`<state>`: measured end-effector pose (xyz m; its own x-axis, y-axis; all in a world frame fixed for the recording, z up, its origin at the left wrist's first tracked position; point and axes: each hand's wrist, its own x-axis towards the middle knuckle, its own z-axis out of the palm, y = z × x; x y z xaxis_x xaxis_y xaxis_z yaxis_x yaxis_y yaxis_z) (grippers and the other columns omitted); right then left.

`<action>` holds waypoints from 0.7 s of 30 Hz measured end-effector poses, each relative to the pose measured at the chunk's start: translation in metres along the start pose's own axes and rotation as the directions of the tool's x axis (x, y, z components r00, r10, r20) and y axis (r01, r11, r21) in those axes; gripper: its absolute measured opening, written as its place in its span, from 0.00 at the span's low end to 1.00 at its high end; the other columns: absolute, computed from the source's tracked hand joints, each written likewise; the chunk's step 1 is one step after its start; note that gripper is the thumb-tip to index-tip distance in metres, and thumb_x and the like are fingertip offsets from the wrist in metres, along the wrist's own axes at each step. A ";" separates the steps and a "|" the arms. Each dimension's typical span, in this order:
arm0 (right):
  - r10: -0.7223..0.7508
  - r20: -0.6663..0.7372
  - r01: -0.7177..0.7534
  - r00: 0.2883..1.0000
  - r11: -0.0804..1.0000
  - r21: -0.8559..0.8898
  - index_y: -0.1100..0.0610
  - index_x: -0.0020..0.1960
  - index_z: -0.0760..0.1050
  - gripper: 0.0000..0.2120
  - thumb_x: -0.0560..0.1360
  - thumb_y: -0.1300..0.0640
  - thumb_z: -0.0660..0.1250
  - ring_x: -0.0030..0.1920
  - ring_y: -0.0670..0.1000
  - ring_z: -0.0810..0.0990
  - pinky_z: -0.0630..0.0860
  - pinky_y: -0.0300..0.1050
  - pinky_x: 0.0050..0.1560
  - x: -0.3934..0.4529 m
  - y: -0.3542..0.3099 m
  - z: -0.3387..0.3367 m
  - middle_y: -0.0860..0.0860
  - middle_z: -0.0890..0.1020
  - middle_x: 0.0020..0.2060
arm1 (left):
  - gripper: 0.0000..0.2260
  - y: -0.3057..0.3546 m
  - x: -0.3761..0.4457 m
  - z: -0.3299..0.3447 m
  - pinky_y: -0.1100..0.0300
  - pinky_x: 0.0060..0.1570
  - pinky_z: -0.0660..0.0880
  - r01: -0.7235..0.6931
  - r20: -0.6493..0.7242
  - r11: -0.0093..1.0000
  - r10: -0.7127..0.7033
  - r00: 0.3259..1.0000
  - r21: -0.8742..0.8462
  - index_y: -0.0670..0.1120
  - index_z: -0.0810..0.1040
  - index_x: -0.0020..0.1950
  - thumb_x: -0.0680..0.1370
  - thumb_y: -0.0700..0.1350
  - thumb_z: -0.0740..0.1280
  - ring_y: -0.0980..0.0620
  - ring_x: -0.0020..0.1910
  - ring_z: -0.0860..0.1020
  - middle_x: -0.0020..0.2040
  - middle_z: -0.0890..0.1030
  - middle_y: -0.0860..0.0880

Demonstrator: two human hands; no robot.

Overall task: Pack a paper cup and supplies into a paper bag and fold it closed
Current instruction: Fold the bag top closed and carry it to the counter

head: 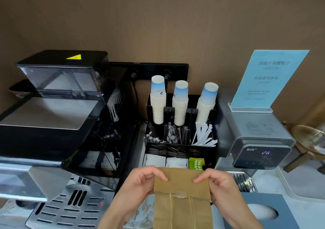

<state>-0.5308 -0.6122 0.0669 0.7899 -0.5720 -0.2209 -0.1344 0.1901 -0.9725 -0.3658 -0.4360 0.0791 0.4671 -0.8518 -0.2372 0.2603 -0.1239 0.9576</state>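
Left hand [140, 181] and right hand [219, 184] pinch the folded-over top of a matte brown paper bag [182, 202], standing upright, long axis vertical.

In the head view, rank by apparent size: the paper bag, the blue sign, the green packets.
1. Paper bag, though its nearness to the camera enlarges it.
2. Blue sign, not far behind.
3. Green packets, clearly smallest.

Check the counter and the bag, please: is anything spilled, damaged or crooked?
No spill or damage shows. One oddity: the right cup stack leans left, while the other two stacks stand nearly upright. The paper bag has its top flap folded down evenly, pinched by the left hand and right hand.
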 end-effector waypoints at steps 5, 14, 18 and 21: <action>-0.092 -0.045 0.091 0.995 0.996 -0.021 0.61 0.32 0.82 0.23 0.78 0.75 0.58 0.35 0.52 0.83 0.77 0.41 0.34 -0.002 -0.009 -0.003 0.56 0.85 0.34 | 0.11 0.014 -0.001 0.004 0.58 0.45 0.79 0.012 0.056 0.999 -0.010 0.998 -0.046 0.42 0.80 0.58 0.83 0.36 0.58 0.50 0.44 0.83 0.44 0.86 0.44; -0.223 0.071 0.231 0.972 0.961 -0.151 0.57 0.36 0.81 0.24 0.78 0.77 0.55 0.35 0.49 0.77 0.71 0.33 0.33 -0.005 -0.019 -0.006 0.52 0.82 0.34 | 0.09 0.032 0.005 0.023 0.49 0.56 0.81 0.020 -0.124 0.976 0.008 0.992 0.218 0.47 0.81 0.56 0.76 0.41 0.71 0.45 0.48 0.86 0.46 0.88 0.44; -0.129 0.445 0.171 0.886 0.984 -0.055 0.61 0.57 0.68 0.21 0.74 0.82 0.52 0.60 0.56 0.79 0.76 0.47 0.56 -0.005 -0.041 -0.034 0.59 0.81 0.59 | 0.02 0.039 0.005 0.027 0.54 0.47 0.81 0.033 -0.198 0.961 0.022 0.980 0.275 0.42 0.82 0.47 0.75 0.37 0.72 0.49 0.41 0.86 0.40 0.88 0.44; 0.056 0.579 0.160 0.813 0.935 -0.316 0.56 0.65 0.69 0.19 0.76 0.66 0.65 0.65 0.51 0.78 0.74 0.49 0.65 0.005 -0.065 -0.038 0.51 0.81 0.63 | 0.04 0.042 0.009 0.038 0.57 0.39 0.79 0.037 -0.205 0.903 0.057 0.977 0.428 0.43 0.81 0.40 0.74 0.38 0.73 0.54 0.32 0.81 0.31 0.85 0.50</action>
<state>-0.5407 -0.6582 0.1260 0.9814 0.0073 -0.1918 -0.1880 -0.1659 -0.9681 -0.3826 -0.4681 0.1230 0.6442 -0.7352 -0.2108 -0.1091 -0.3611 0.9261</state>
